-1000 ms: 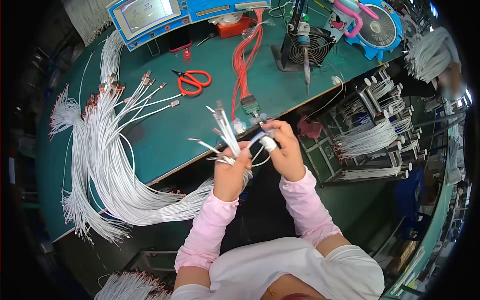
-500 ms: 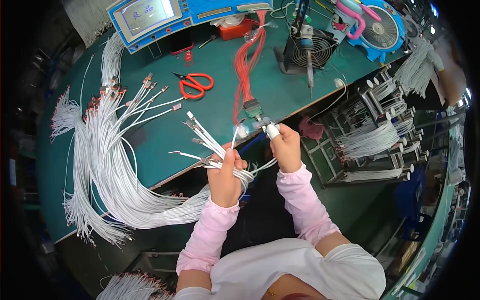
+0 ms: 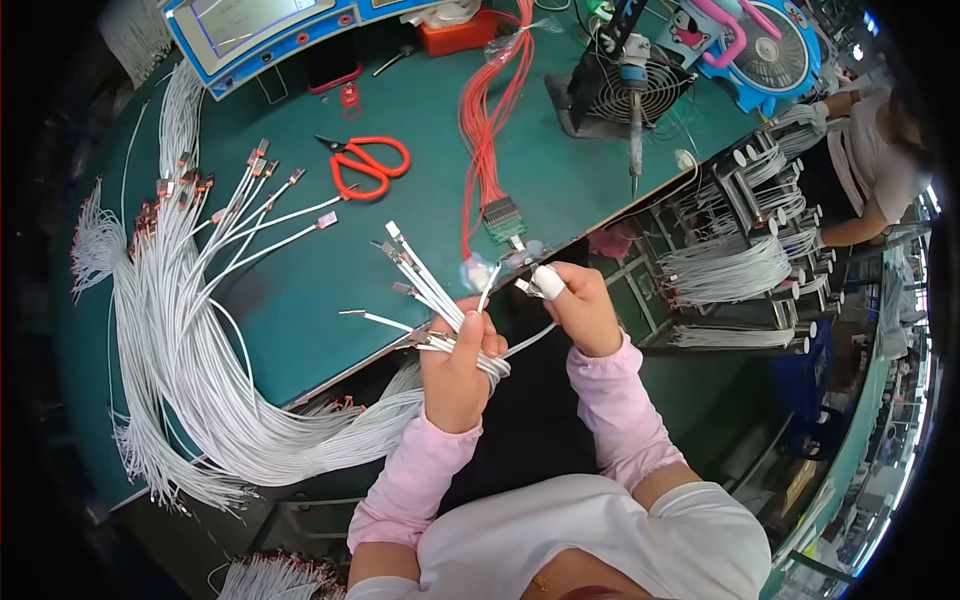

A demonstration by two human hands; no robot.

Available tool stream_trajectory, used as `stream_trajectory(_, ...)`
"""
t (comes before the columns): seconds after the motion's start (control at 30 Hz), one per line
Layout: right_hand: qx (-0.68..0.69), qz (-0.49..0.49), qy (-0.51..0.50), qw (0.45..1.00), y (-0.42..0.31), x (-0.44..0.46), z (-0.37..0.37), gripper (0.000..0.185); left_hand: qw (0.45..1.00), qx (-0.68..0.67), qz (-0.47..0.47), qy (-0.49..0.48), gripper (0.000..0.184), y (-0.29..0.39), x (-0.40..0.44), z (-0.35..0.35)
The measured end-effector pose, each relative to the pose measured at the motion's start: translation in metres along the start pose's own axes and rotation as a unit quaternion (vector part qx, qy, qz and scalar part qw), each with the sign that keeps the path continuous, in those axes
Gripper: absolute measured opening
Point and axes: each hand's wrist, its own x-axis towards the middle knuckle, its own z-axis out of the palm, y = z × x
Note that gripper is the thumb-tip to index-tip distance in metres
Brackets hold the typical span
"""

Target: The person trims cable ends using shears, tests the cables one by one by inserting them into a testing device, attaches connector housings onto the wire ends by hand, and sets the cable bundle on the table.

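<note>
My left hand (image 3: 460, 365) is closed around a bunch of white cables (image 3: 440, 295), whose metal-tipped ends fan out over the table edge. Between the thumb and fingers of my right hand (image 3: 588, 310) is a cable connector (image 3: 527, 288), a small metal plug partly hidden by the fingers. A white cover (image 3: 548, 281) wraps one fingertip of that hand. Just beyond the plug, and apart from it, lies a green circuit board (image 3: 503, 220) at the table edge. Red wires (image 3: 483, 130) run from the board to a blue test device (image 3: 270, 50).
A thick bundle of white cables (image 3: 200, 380) covers the table's left side. Red-handled scissors (image 3: 372, 168) lie near the middle. A soldering iron (image 3: 635, 120) points down beside a black fan (image 3: 625, 95). Cable racks (image 3: 725, 275) stand at right, where another person (image 3: 870, 160) works.
My right hand has drawn back from the circuit board toward me, with the connector now apart from it. My left hand still grips the cables. The view has shifted, and the other person shows more.
</note>
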Motion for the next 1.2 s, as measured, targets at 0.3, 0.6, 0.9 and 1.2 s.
stream_trajectory(0.3,0.043,-0.022,0.085,0.995,0.000,0.006,0.022,0.023,1.000,-0.002,0.002,0.003,0.016,-0.005,-0.004,-0.002)
stream_trajectory(0.6,-0.152,-0.234,0.073,0.958,-0.019,-0.006,0.003,0.020,0.999,0.048,0.012,-0.002,0.019,-0.013,-0.014,-0.001)
stream_trajectory(0.9,0.221,-0.113,-0.071,0.966,-0.012,-0.033,-0.006,0.023,0.983,0.141,0.118,0.020,0.025,-0.001,-0.007,-0.009)
stream_trajectory(1.2,0.081,-0.065,0.116,0.988,-0.004,-0.002,0.017,0.012,0.975,0.219,0.042,0.014,0.035,0.016,-0.024,0.007)
